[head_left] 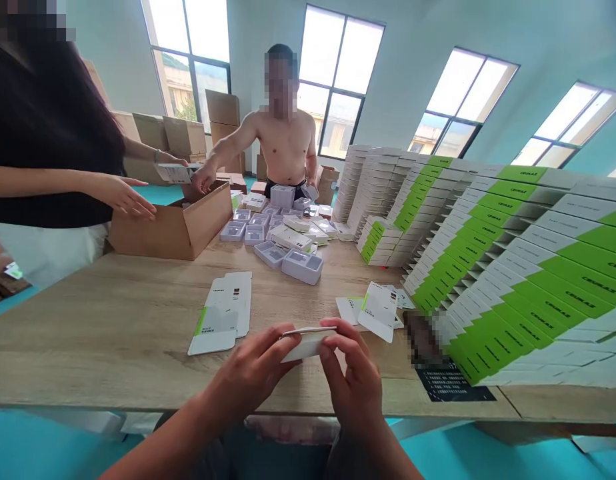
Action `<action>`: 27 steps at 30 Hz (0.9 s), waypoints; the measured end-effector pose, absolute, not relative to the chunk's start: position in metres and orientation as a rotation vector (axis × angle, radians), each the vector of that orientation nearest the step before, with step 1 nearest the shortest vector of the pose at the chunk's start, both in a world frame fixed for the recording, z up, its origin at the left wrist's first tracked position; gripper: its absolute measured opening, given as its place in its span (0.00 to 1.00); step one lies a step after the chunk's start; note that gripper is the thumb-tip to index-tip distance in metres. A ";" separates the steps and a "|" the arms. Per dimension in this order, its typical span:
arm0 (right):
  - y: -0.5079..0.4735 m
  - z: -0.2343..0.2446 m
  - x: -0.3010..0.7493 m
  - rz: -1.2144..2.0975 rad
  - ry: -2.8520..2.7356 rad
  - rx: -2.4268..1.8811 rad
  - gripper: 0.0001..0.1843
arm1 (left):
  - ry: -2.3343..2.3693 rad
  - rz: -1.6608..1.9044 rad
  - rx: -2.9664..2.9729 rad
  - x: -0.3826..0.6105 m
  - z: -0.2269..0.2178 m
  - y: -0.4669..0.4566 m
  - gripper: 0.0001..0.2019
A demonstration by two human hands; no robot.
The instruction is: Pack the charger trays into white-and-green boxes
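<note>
The left hand and right hand both pinch a folded white carton between curled fingers and thumbs, held just above the wooden table. On the table lie a flat carton, grey trays and a brown box, with green-and-white stacks along its right side. A shirtless co-worker touches the box from the far side.
</note>
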State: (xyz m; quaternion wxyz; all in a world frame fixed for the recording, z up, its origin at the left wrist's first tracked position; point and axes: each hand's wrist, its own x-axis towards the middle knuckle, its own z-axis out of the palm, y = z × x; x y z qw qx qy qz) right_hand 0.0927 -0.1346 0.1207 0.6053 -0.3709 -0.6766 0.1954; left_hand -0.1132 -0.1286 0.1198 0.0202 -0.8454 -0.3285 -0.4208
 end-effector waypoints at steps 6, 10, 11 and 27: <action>-0.131 0.136 0.095 0.277 -1.675 -0.962 0.06 | -1.007 -1.253 -2.588 -0.110 0.123 -0.132 0.12; -0.132 0.144 0.097 0.283 -1.756 -0.960 0.07 | -0.990 -1.253 -2.558 -0.110 0.124 -0.133 0.11; -0.132 0.145 0.098 0.290 -1.787 -0.949 0.07 | -0.990 -1.251 -2.566 -0.111 0.124 -0.133 0.11; -0.134 0.131 0.103 0.304 -1.823 -0.945 0.09 | -1.032 -1.275 -2.601 -0.113 0.129 -0.137 0.11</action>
